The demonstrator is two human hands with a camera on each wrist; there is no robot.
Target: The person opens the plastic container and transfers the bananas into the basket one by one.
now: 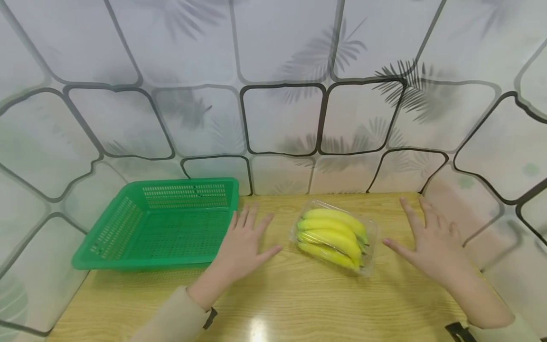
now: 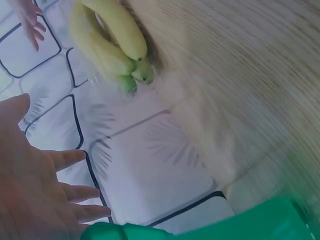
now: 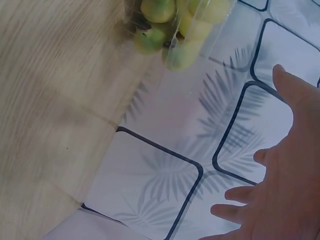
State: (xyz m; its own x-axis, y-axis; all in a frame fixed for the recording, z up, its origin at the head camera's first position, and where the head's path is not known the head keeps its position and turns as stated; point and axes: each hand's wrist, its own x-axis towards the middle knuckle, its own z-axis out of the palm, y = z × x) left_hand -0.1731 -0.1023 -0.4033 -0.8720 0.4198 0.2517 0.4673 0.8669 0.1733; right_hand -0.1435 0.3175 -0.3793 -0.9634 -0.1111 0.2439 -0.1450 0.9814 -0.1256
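Observation:
A clear plastic pack of yellow bananas [image 1: 331, 235] lies on the wooden table, between the two hands. To its left is the left hand [image 1: 243, 242], fingers spread and holding nothing, beside the right edge of a green basket [image 1: 155, 263]. The right hand [image 1: 436, 244] is on the other side of the pack, also spread and holding nothing, with its thumb toward the bananas. Both wrist views show the bananas [image 2: 107, 40] apart from the fingers. In the right wrist view the banana tips [image 3: 172, 45] show through the clear plastic.
The green slotted basket has nothing in it and stands at the table's left, near the back. Behind and at both sides rises a pale panel [image 1: 282, 118] with dark stone-like outlines and leaf prints. Wooden tabletop [image 1: 307, 304] extends in front of the pack.

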